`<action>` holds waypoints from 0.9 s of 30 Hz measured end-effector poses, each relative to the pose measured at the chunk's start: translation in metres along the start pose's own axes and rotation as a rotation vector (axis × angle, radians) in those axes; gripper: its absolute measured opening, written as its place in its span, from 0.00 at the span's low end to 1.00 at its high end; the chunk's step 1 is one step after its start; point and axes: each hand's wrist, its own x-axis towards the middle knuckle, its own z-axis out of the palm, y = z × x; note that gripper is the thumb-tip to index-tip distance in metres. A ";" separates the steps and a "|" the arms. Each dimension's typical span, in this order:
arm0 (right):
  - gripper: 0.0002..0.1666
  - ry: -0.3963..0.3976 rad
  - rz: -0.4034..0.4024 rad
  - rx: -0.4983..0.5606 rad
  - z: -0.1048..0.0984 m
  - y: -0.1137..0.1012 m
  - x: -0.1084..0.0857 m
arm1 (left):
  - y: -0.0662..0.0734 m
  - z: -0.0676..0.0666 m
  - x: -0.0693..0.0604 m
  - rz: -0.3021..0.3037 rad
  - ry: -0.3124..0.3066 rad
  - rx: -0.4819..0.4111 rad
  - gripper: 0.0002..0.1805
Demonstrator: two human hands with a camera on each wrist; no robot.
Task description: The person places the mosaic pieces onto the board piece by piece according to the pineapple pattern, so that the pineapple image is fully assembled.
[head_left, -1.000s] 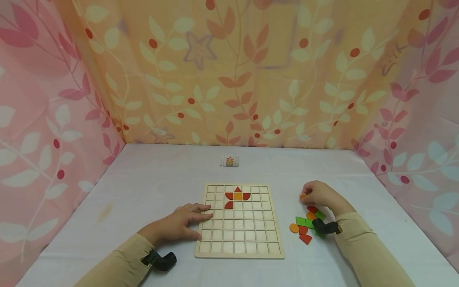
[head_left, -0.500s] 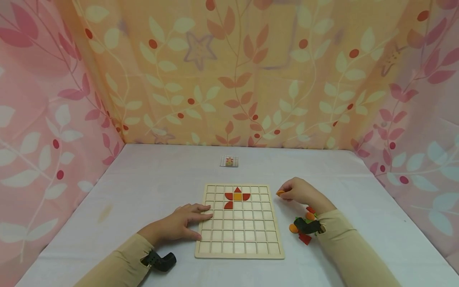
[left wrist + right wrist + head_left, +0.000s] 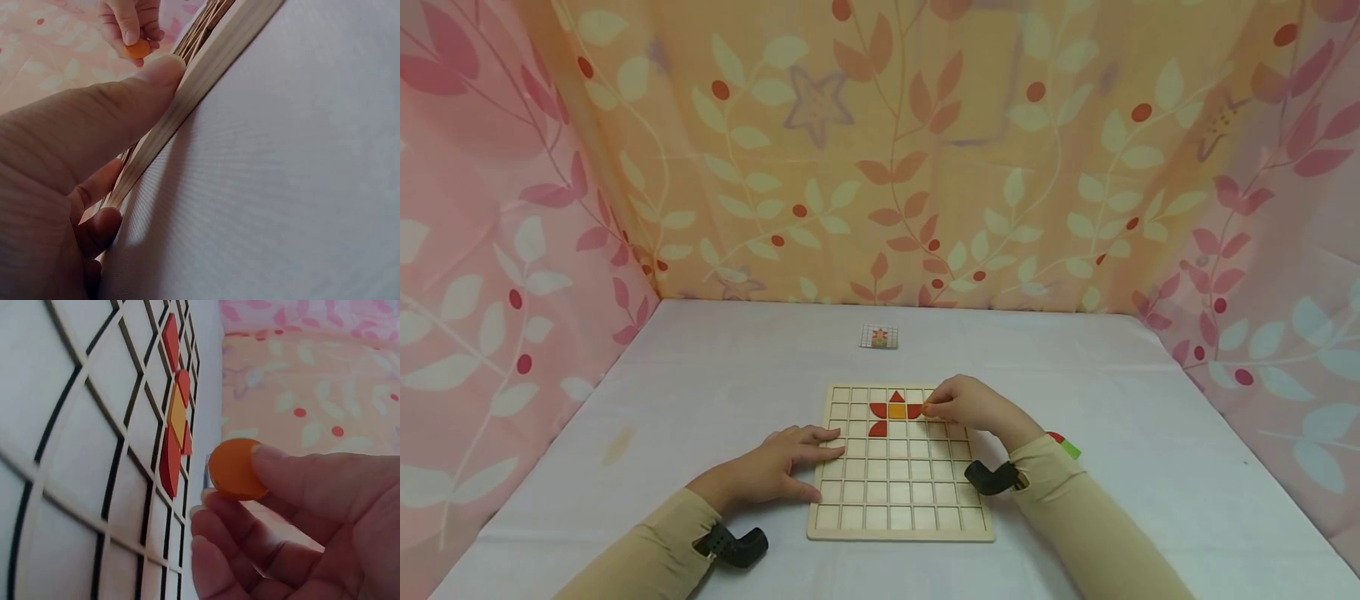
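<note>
A pale wooden grid board [image 3: 901,493] lies on the table. In it sit a red triangle [image 3: 897,397], an orange-yellow square [image 3: 897,411] and several red rounded pieces, one of them a quarter circle [image 3: 878,429]. My left hand [image 3: 763,468] rests at the board's left edge, its fingers and thumb touching the rim. Over the upper right of the grid, my right hand [image 3: 976,410] pinches an orange disc [image 3: 234,470] between thumb and fingers. In the right wrist view the disc is held above the board, apart from it.
A small pattern card [image 3: 879,337] lies behind the board. Right of the board, a green piece [image 3: 1070,448] and a red piece [image 3: 1056,437] show beside the right sleeve, which hides the other loose pieces. Patterned curtains [image 3: 880,167] surround the white table.
My right hand has carried the orange disc leftward, from beside the loose pieces to above the board. The left hand has stayed at the board's edge.
</note>
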 end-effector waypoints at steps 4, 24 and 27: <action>0.04 0.017 -0.026 0.005 0.007 -0.003 0.007 | -0.001 0.001 0.000 -0.004 -0.001 0.003 0.37; 0.07 0.050 0.014 -0.013 0.034 -0.025 0.019 | -0.003 0.001 0.001 0.016 0.005 0.001 0.38; 0.07 0.050 0.012 -0.023 0.036 -0.026 0.020 | -0.003 0.001 0.001 0.020 0.008 0.001 0.38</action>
